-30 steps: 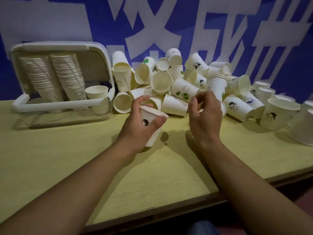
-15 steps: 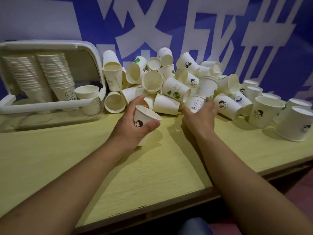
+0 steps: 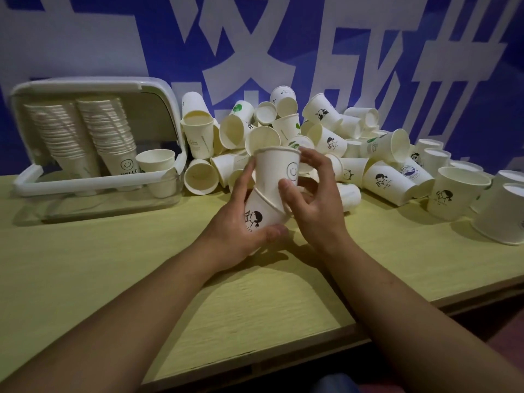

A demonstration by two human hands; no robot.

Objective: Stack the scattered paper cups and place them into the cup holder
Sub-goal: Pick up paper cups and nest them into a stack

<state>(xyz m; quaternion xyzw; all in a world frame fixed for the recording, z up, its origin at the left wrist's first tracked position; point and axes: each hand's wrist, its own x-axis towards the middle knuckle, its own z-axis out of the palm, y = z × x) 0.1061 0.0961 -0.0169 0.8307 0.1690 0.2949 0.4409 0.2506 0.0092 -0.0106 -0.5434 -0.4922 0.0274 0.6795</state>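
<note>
Yellow-green table (image 3: 85, 279); blue banner wall (image 3: 368, 38) behind loose cups (image 3: 326, 137).

Two hands (image 3: 241, 222), two held cups (image 3: 279, 171), two stacks (image 3: 113, 137) in one cup holder (image 3: 93, 185), dozens of loose cups (image 3: 391, 182)

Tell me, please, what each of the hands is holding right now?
Left hand: grips the girl-print cup.
Right hand: holds the smiley cup.

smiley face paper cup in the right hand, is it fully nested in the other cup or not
Not fully: the white smiley-face paper cup has only its base inside the white girl-print paper cup, and sits tilted with most of its wall exposed.
</note>
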